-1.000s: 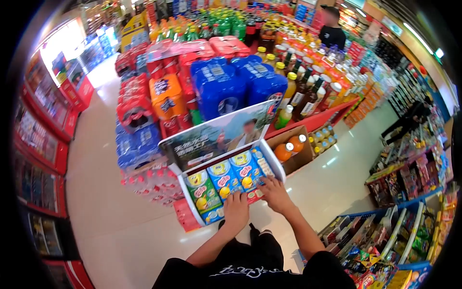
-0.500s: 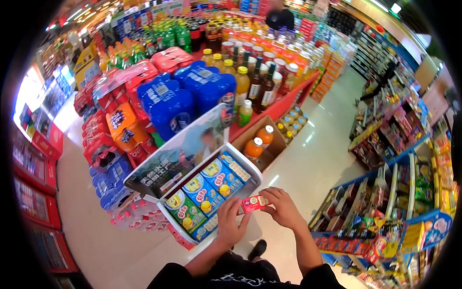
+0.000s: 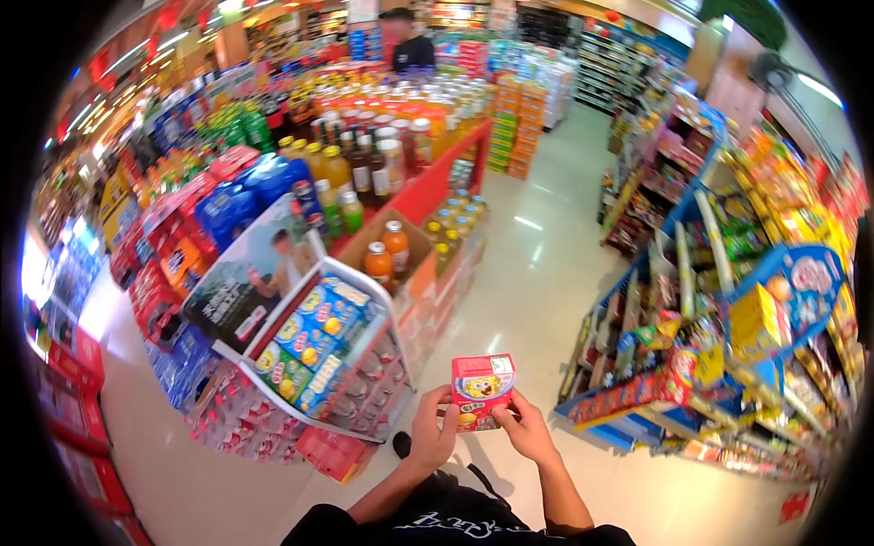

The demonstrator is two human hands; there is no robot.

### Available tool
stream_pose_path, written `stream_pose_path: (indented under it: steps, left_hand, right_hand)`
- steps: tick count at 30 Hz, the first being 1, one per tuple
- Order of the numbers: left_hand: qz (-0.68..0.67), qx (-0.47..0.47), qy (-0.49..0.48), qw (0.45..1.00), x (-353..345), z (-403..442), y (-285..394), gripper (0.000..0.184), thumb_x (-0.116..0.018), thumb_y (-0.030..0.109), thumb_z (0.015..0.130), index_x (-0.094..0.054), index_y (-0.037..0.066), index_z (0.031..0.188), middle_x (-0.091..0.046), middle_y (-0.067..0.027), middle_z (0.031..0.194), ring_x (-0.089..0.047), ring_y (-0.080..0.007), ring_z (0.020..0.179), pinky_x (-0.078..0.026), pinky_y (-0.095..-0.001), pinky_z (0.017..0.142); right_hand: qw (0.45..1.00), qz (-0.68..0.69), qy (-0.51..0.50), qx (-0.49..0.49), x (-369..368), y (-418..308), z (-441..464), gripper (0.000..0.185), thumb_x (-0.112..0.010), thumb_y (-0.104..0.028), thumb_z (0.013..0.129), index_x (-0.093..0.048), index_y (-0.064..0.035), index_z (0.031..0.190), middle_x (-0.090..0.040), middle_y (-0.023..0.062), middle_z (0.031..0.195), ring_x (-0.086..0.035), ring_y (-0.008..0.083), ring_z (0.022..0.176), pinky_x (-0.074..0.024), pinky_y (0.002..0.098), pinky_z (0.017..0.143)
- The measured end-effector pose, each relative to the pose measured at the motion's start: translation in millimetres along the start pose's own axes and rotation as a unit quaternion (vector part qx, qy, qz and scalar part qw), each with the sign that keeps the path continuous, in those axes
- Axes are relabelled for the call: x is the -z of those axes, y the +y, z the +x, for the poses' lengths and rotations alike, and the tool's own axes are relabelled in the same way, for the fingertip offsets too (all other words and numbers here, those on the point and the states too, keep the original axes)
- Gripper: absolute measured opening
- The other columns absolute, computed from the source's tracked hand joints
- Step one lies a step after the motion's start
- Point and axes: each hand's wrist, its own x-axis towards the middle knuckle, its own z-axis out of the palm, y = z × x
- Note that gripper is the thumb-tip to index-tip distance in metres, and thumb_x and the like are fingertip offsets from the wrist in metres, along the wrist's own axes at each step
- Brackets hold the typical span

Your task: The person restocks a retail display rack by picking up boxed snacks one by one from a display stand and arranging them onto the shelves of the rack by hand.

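White-rimmed display bin (image 3: 357, 276) held blue boxes (image 3: 314, 332) plus a green one (image 3: 287, 375). Cardboard carton (image 3: 419, 280) beyond: orange bottles (image 3: 396, 244), white caps. Open floor (image 3: 523, 264) ran between bin and snack shelves (image 3: 601, 433). Red box (image 3: 481, 387), yellow cartoon face on front, was up over floor, apart from the bin, pinched between left hand (image 3: 434, 429) and right hand (image 3: 527, 429).

Single head-worn view; faces forward and down, left hand (image 3: 433, 429) and right hand (image 3: 528, 426) near, aisle floor (image 3: 533, 250) beyond.
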Motion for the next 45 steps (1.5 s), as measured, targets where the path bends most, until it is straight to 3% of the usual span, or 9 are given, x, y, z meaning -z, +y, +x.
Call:
stream_pose_path:
  steps: [3,6,10,16,20,30,34,38,45]
  left_hand:
    - [-0.028,-0.017,-0.052,0.998,-56.9,-39.3,10.3,0.041,-0.059,0.017,0.103,-0.053,-0.004,0.138,-0.06,-0.02,0.126,-0.065,-0.0267,0.111,-0.056,-0.0368,0.088]
    - [-0.076,0.015,-0.155,0.985,-115.9,-77.3,20.6,0.043,-0.06,0.016,0.102,-0.053,-0.005,0.138,-0.057,-0.0219,0.131,-0.063,-0.0291,0.115,-0.057,-0.0373,0.089]
    - [-0.063,-0.072,-0.238,0.966,-190.8,-119.3,61.4,0.043,-0.062,0.014,0.1,-0.054,-0.007,0.138,-0.055,-0.0234,0.131,-0.06,-0.0318,0.119,-0.057,-0.0383,0.091]
    - [-0.088,-0.19,-0.329,0.921,-284.2,-158.3,113.6,0.05,-0.066,0.005,0.094,-0.053,-0.006,0.141,-0.054,-0.0242,0.133,-0.06,-0.0322,0.116,-0.056,-0.0377,0.095]
    - [-0.125,-0.201,-0.365,0.901,-339.6,-159.0,136.5,0.051,-0.068,0.011,0.095,-0.054,-0.007,0.14,-0.054,-0.0273,0.136,-0.058,-0.0401,0.123,-0.05,-0.0422,0.104]
    - [-0.19,-0.334,-0.312,0.869,-488.4,-112.0,191.1,0.062,-0.074,0.005,0.09,-0.046,-0.005,0.145,-0.051,-0.029,0.144,-0.058,-0.0424,0.128,-0.049,-0.0454,0.106]
    - [-0.29,-0.289,-0.289,0.866,-543.3,-92.5,214.9,0.058,-0.074,0.005,0.09,-0.047,-0.006,0.141,-0.051,-0.0295,0.146,-0.056,-0.0437,0.132,-0.045,-0.0452,0.109]
    - [-0.28,-0.317,-0.268,0.866,-579.3,-66.9,231.1,0.052,-0.074,0.003,0.09,-0.048,-0.005,0.133,-0.051,-0.0281,0.146,-0.056,-0.0393,0.132,-0.044,-0.042,0.11]
    - [-0.194,-0.323,-0.233,0.897,-604.4,-44.6,242.9,0.056,-0.073,0.009,0.089,-0.05,-0.006,0.138,-0.051,-0.0242,0.14,-0.056,-0.0387,0.125,-0.044,-0.0435,0.108]
  right_hand:
    - [0.996,0.002,0.087,0.017,43.4,25.2,-62.0,0.055,-0.066,-0.019,0.101,-0.047,-0.0034,0.15,-0.068,0.0172,0.126,-0.067,0.0234,0.115,-0.0578,0.0364,0.092]
    - [0.978,-0.03,0.206,0.02,83.8,37.5,-135.2,0.049,-0.066,-0.017,0.101,-0.05,0.0015,0.144,-0.067,0.0136,0.124,-0.065,0.0183,0.114,-0.0569,0.0353,0.09]
    - [0.915,-0.131,0.381,0.04,130.2,61.5,-224.6,0.039,-0.071,-0.01,0.095,-0.06,-0.0013,0.132,-0.062,0.0107,0.116,-0.066,0.02,0.104,-0.0574,0.0337,0.086]
    - [0.822,-0.116,0.549,0.097,190.6,62.5,-295.6,0.04,-0.07,-0.002,0.091,-0.064,-0.0033,0.13,-0.061,0.0148,0.115,-0.064,0.0266,0.103,-0.0568,0.0342,0.083]
    - [0.764,-0.124,0.623,0.116,236.7,61.7,-313.2,0.045,-0.068,0.004,0.085,-0.063,0.0008,0.129,-0.063,0.0171,0.122,-0.064,0.0308,0.112,-0.0506,0.0376,0.098]
    - [0.729,-0.186,0.627,0.199,383.7,22.7,-312.6,0.052,-0.063,0.004,0.086,-0.056,0.0099,0.137,-0.06,0.022,0.129,-0.06,0.0339,0.121,-0.045,0.0406,0.107]
    - [0.717,-0.186,0.634,0.224,441.7,10.6,-299.7,0.051,-0.06,0.006,0.086,-0.055,0.011,0.137,-0.058,0.0225,0.132,-0.06,0.034,0.122,-0.0446,0.041,0.107]
    - [0.741,-0.128,0.61,0.249,485.6,-5.8,-283.5,0.042,-0.056,0.007,0.089,-0.056,0.0124,0.131,-0.057,0.0222,0.133,-0.061,0.0321,0.119,-0.046,0.0394,0.105]
    - [0.762,-0.234,0.572,0.194,543.0,-20.3,-266.1,0.029,-0.062,0.002,0.093,-0.063,0.0061,0.122,-0.064,0.0198,0.119,-0.064,0.0346,0.108,-0.0492,0.0403,0.096]
